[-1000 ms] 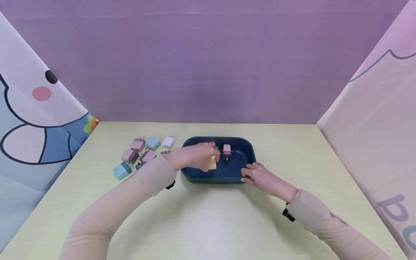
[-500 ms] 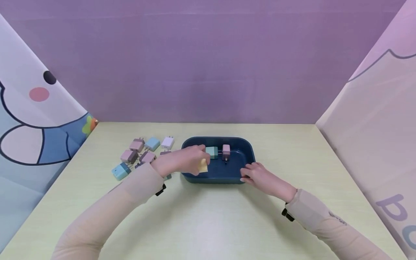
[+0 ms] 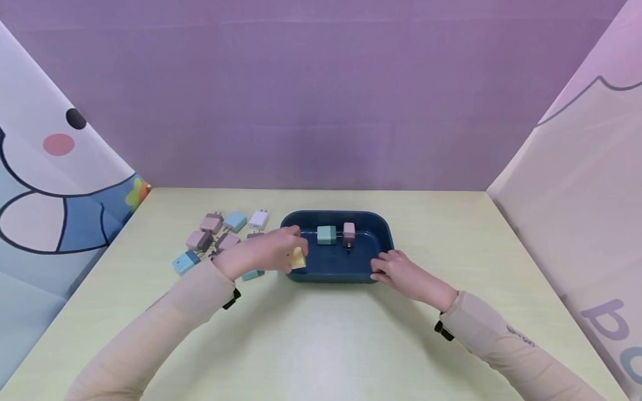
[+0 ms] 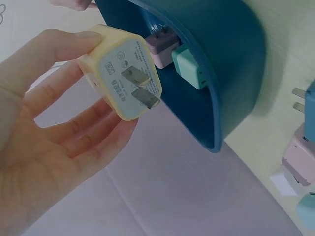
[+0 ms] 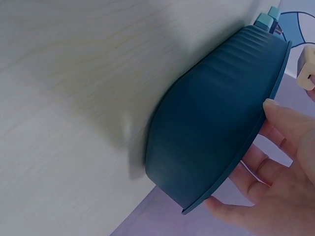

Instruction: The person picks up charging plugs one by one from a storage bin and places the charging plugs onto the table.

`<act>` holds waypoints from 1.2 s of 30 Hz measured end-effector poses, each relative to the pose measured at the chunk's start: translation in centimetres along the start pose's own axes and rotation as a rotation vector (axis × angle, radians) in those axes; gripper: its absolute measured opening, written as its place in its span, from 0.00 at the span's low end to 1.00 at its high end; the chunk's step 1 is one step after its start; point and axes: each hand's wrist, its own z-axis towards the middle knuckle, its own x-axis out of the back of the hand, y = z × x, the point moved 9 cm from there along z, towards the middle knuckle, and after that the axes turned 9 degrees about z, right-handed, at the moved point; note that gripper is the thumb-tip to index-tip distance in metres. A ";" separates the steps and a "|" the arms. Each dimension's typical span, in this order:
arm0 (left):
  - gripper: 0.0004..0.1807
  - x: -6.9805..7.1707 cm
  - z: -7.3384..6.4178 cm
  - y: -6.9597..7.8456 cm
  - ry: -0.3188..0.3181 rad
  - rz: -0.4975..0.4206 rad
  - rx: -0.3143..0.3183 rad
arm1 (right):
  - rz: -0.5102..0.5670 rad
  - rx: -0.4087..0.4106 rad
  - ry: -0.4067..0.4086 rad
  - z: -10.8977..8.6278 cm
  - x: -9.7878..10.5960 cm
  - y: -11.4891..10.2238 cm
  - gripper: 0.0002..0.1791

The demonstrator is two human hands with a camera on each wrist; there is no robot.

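Note:
My left hand (image 3: pixel 276 253) pinches a yellow charger plug (image 3: pixel 298 258) above the left end of a dark blue bin (image 3: pixel 336 278). The left wrist view shows the thumb on one side of the yellow plug and fingers on the other, its two metal prongs facing outward. On the bin floor lie a mint green charger (image 3: pixel 326 235) and a pink charger (image 3: pixel 348 234), side by side. At the bin's front right corner, my right hand (image 3: pixel 403 274) grips the rim, thumb on the outer wall in the right wrist view.
Left of the bin, several chargers are spread on the table: a light blue charger (image 3: pixel 186 262), a pink one (image 3: pixel 212 223), another blue one (image 3: pixel 234 221) and a white one (image 3: pixel 258 219). My left forearm partly covers the group. A purple backdrop (image 3: pixel 321 100) rises behind the table.
My left hand has moved left across the bin with the yellow charger, uncovering the mint green charger inside. The right hand has stayed at the rim.

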 end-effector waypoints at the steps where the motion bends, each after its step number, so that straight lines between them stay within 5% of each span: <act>1: 0.19 0.0 -0.1 0.0 0.004 0.004 -0.004 | -0.001 0.002 0.002 0.0 0.0 0.0 0.09; 36: 0.18 -2.3 -3.8 -2.9 0.098 -0.062 0.022 | 0.003 -0.021 -0.009 -0.1 0.1 -0.1 0.08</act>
